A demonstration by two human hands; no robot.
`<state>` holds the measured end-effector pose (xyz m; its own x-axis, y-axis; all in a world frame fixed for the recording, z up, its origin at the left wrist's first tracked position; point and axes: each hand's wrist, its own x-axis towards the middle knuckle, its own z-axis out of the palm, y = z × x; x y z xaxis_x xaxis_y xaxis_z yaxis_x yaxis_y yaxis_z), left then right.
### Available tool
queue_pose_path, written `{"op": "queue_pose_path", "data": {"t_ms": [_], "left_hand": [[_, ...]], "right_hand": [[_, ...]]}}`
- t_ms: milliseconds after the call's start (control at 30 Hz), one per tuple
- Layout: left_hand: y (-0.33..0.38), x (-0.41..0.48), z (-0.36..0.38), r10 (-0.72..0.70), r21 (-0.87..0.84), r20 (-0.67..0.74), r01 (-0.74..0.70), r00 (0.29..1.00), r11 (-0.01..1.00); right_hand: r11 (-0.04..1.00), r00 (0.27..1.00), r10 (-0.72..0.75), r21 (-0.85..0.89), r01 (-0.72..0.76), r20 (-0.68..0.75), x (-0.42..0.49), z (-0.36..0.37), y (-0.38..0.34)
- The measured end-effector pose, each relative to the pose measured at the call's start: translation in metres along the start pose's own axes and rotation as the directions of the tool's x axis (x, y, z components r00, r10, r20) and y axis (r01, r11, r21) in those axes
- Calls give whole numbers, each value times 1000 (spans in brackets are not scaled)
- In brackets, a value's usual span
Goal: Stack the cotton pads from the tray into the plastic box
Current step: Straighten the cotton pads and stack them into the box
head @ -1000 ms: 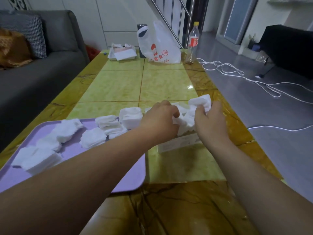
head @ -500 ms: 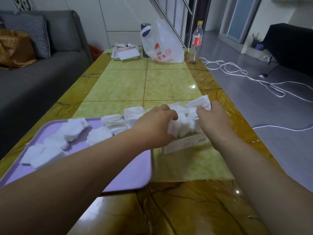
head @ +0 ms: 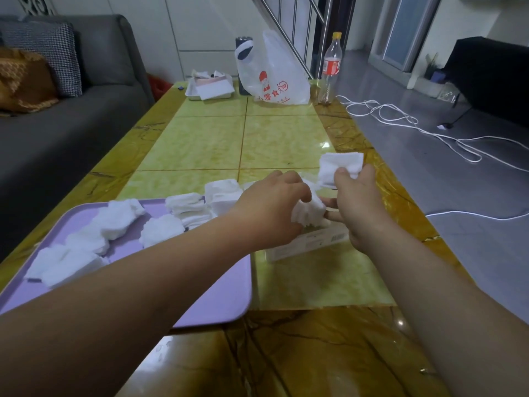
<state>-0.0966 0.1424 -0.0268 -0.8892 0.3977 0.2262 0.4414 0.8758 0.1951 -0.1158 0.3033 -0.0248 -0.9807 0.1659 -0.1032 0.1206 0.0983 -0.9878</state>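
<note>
- Sofa far left, grey, with cushions, well apart from the work.
- Lilac tray on the tiled table, carrying loose heaps of cotton pads along its far half; plenty not yet moved.
- Left hand reaching past the tray's right corner, fingers curled round a ragged wad of pads, held just above the plastic box.
- Plastic box just beside the tray's right edge, mostly hidden under both hands; only the near labelled wall visible, fill level impossible to tell.
- Right hand at the box's right side, thumb and forefinger pinching a square stack of pads raised above the box's far end; one lower finger stretched towards the wad.
- White cable looping over the floor far right, clear of the table.
- Likely trouble: wad fanned and uneven, so apt to land crooked or shed pads onto the table if dropped unsquared; box light, so apt to slide or tip under an off-centre push; pinched stack apt to splay in so slight a grip.
</note>
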Motion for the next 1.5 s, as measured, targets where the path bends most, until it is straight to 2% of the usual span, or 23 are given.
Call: {"op": "queue_pose_path", "data": {"t_ms": [100,200,233,300,367,433,600,667,800,900,967,1067,1100,1200,1300,1400,1500], "left_hand": [[6,13,4,102,3,54,-102,993,995],[6,24,9,44,-17,195,-42,980,999],[5,26,10,26,-10,226,-24,974,1000],[3,27,12,21,14,234,-25,972,1000],[3,24,13,34,4,203,-35,979,999],[3,20,15,48,-13,164,-46,985,999],[-1,18,18,40,-30,149,-36,988,999],[-2,18,19,47,-27,155,-43,987,999],[-2,19,24,68,14,162,-72,984,997],[-3,19,27,81,27,144,-85,986,996],[-4,19,28,83,16,127,-86,988,996],[-5,18,26,68,-28,100,-66,993,997],[-5,15,24,63,-46,84,-59,995,997],[-5,-1,17,52,-61,-46,-55,998,997],[-12,-20,13,-13,15,-183,16,983,1000],[-20,-36,14,-121,-57,-124,114,985,992],[-21,-44,17,-140,-112,-121,127,983,986]], "right_hand": [[998,999,31,55,-32,8,1,1,-2],[998,1000,23,59,-23,1,-2,2,-2],[1000,1000,-12,7,12,-20,-1,1,0],[968,985,-159,-209,142,-68,0,-3,5],[878,947,-311,-405,255,-80,0,-7,10],[790,925,-375,-544,284,-62,1,-10,11],[633,958,-287,-751,186,-4,7,-11,18],[553,953,-302,-814,180,6,7,-9,21],[431,944,-329,-887,166,17,10,-1,22],[365,971,-239,-926,95,5,10,2,18],[383,989,-146,-919,93,39,12,-1,15],[549,983,9,-823,147,182,11,-5,14],[558,980,22,-816,153,199,11,-6,15],[484,990,-42,-864,141,137,12,-6,19],[505,980,-198,-854,125,26,13,-8,21],[521,940,-340,-836,171,-19,13,-7,23],[502,938,-347,-848,172,-15,11,-5,22]]}}
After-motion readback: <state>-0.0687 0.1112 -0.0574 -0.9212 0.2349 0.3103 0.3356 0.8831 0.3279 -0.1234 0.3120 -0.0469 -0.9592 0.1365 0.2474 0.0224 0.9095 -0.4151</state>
